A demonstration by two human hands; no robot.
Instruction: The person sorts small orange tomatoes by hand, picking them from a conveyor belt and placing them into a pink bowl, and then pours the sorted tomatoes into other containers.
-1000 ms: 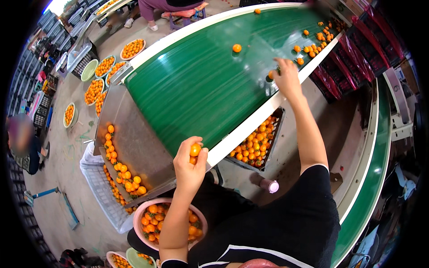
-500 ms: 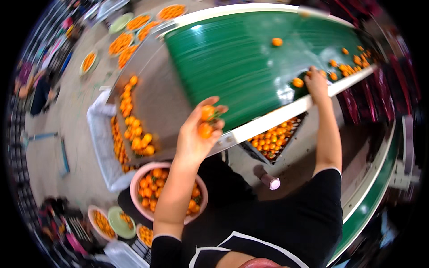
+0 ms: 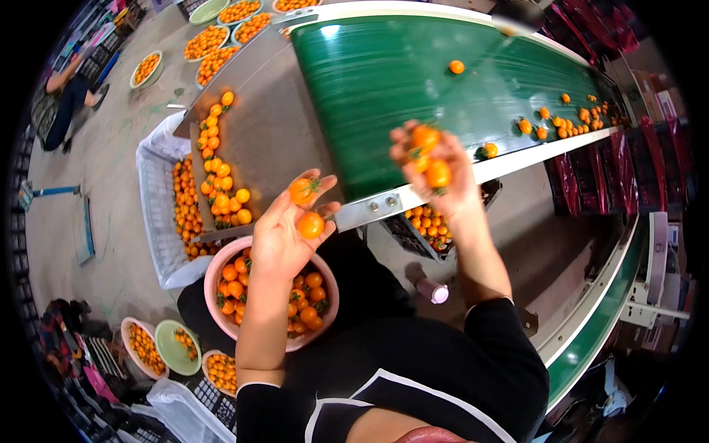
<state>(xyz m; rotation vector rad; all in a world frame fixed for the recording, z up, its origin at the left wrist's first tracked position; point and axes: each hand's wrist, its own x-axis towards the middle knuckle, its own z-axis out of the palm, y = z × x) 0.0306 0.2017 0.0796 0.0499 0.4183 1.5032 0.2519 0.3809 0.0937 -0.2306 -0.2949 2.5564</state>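
Observation:
My left hand [image 3: 284, 236], palm up above the pink basin, curls its fingers round two orange cherry tomatoes [image 3: 310, 225], at least one with a green stem. My right hand [image 3: 447, 177] hovers over the near edge of the green conveyor belt [image 3: 369, 96], cupped round about three cherry tomatoes [image 3: 438, 173]. Below my left forearm, the pink basin [image 3: 209, 284] is full of similar tomatoes, some with stems. More loose tomatoes [image 3: 569, 125] lie toward the belt's right end, and one [image 3: 490, 150] rests by its near rim.
A metal chute [image 3: 258, 125] left of the belt carries tomatoes along its edge, beside a white lined crate [image 3: 159, 221]. A black crate of tomatoes [image 3: 428, 229] stands under the belt, near a pink bottle [image 3: 436, 292]. Filled basins [image 3: 207, 42] sit on the floor; a person [image 3: 63, 103] is far left.
My right hand has come left and back from the belt's right part, now with tomatoes in it. My left hand has moved left and slightly down, still holding its two tomatoes.

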